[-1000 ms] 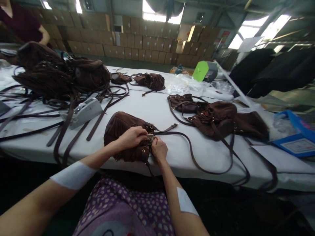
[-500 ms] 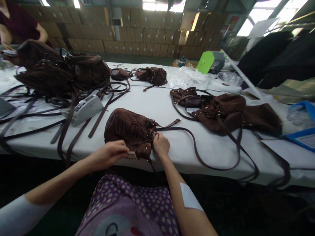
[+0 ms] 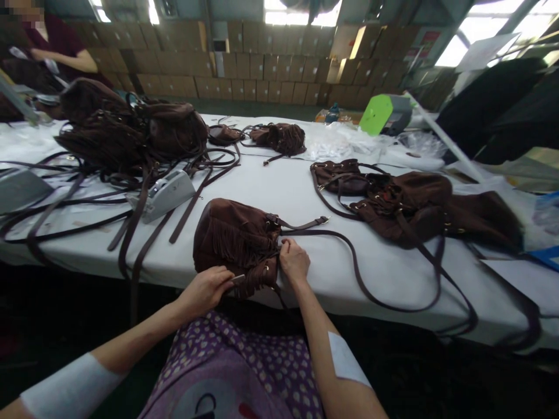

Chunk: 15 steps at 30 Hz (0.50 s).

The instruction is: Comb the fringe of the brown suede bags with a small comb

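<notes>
A brown fringed drawstring bag (image 3: 227,230) lies on its side near the table's front edge, base to the left and mouth to the right. Closed fingers of my left hand (image 3: 207,289) hold a small flat pale tool (image 3: 238,279) at the bag's near side, over the fringe; its kind I cannot make out. My right hand (image 3: 296,260) is closed at the bag's mouth, pinching its edge. From that mouth a long brown strap (image 3: 353,256) curves off to the right, and a shorter buckled strap (image 3: 308,224) lies above it.
More brown bags (image 3: 402,203) lie to the right, and a pile of them (image 3: 109,134) stands at the left with hanging straps. A grey tape dispenser (image 3: 168,195) is left of my bag. Behind are plastic bags (image 3: 336,139) and a green-faced device (image 3: 374,114). Another person (image 3: 65,43) stands far left.
The view has shifted, so everything sits slightly right and lower. The fringe now lies more spread out, and the pale tool has turned to show a thinner edge. My right hand keeps its grip.
</notes>
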Motion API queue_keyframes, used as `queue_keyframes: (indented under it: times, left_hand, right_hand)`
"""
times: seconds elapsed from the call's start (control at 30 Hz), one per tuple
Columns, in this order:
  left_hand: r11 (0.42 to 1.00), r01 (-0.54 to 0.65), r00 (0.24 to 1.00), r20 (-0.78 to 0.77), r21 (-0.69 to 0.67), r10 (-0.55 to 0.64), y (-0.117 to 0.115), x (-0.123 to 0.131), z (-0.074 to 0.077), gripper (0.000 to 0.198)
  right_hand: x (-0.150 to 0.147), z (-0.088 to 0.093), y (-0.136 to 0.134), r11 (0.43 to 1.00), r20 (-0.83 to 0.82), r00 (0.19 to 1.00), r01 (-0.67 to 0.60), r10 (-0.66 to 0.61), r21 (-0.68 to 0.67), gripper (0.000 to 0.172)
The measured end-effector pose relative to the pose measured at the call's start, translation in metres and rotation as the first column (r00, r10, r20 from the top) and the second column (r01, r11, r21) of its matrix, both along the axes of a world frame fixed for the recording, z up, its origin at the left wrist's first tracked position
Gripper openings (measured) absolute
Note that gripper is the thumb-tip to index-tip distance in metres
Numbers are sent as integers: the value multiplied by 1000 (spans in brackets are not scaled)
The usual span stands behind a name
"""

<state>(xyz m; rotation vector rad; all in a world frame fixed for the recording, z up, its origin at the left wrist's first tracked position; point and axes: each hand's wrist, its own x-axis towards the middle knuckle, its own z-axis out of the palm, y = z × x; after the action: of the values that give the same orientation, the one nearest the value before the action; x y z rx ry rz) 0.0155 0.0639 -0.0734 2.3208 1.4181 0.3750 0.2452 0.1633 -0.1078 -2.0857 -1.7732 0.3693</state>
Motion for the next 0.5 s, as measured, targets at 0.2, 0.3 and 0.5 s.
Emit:
queue_keyframes:
  times: [0.2,0.3,0.5]
  left_hand:
    - [964,254,960,-104,-78,-261,-29,0,25,14]
    - [959,200,976,133,-202,-175,-30,-4,56,20]
    - [916,306,951,43,-260,-305,-57,-4,37,20]
  right_hand:
    - [-1,2,0,1000,22,1000,-7,7,0,35]
    - [0,2,0,1000,24,1000,-2,2,-3,35]
    - [-1,4,-1,1000,31,999,-4,4,-24,34]
